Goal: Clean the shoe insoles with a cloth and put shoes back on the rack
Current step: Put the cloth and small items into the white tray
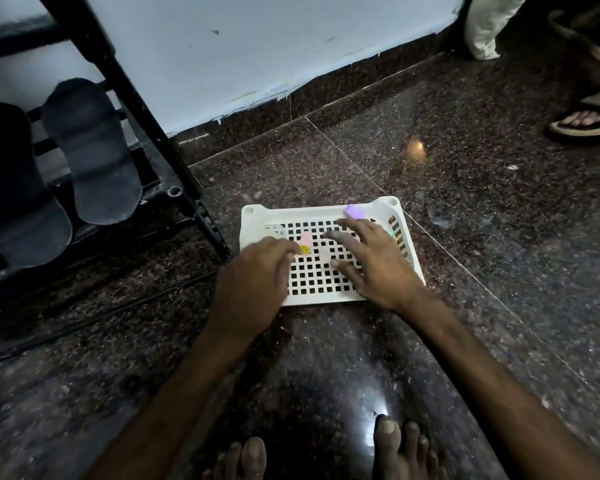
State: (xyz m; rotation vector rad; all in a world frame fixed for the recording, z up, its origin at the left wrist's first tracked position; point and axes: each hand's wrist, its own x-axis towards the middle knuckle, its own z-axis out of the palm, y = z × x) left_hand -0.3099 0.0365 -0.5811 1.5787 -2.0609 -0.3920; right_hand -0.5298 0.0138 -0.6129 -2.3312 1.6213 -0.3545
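White plastic basket (257, 216) sits on the dark stone floor (465, 202), just beside the black rack (146, 109), where two dark insoles (90, 150) lean. The right hand (374, 268) spreads straight fingers over the basket. The left hand (253, 282) has its fingers together, too blurred to tell any grip. A purple piece (354, 211) rests on the far rim. A sandalled foot (586, 121) stands well apart.

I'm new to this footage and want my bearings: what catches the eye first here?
A white perforated basket sits mid-frame on the dark polished floor, with the left hand and right hand reaching into it. At left, two dark insoles lean on a black shoe rack; a sandalled foot stands at upper right.
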